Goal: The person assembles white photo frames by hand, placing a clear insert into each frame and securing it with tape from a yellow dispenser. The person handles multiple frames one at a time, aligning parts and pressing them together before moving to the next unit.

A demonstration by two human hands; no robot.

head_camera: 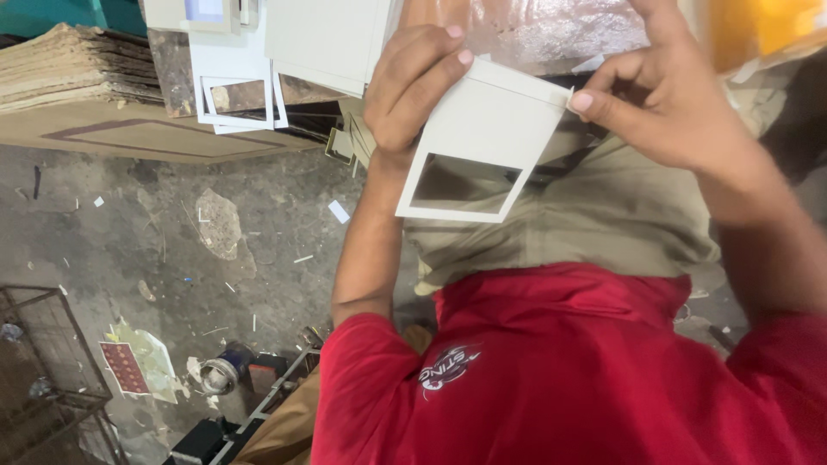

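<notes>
Both hands fold a white cardboard box blank with a window cut-out

The left hand curls closed over the windowed box blank, held above the lap; the right hand pinches its far corner. Pressing evenly along the crease should keep the fold square.

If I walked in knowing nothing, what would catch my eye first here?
Probably the white cardboard piece with a rectangular window in the middle, gripped by the left hand and pinched at a corner by the right hand. Below it, the bright red shirt fills the lower frame; more white window pieces lie upper left.
</notes>
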